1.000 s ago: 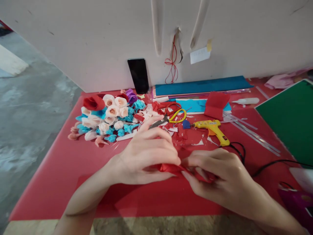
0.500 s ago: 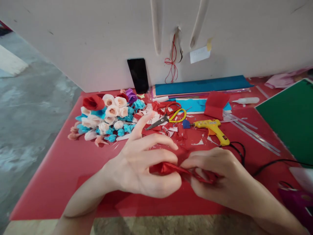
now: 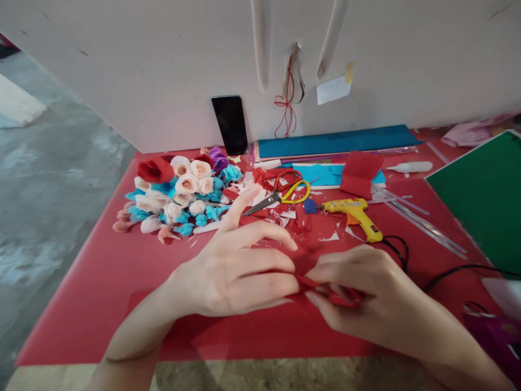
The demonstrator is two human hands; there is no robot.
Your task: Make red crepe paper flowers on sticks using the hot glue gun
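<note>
A small folded piece of red crepe paper (image 3: 307,283) is stretched between my two hands. My left hand (image 3: 232,271) pinches its left end with the lower fingers, and those fingers hide that end. Its upper fingers are spread and point up toward the scissors. The paper's right part is gripped by my right hand (image 3: 362,288), whose fingers curl round it, a bit of red showing between them. Just beyond the hands lie scissors (image 3: 277,198) with red and yellow handles and a yellow glue gun (image 3: 354,212) with a blue tip.
Paper flowers (image 3: 187,184) in several colours are heaped on the red table (image 3: 89,304) at left. Paper scraps surround the scissors. A phone (image 3: 230,125) leans on the wall. A white glue bottle (image 3: 411,167), clear sticks (image 3: 427,225), a green board (image 3: 484,201) and a black cable (image 3: 459,269) are at right.
The left fingers have closed together over the red crepe paper, so the part that showed between them is now hidden. My right hand has barely moved and keeps its grip.
</note>
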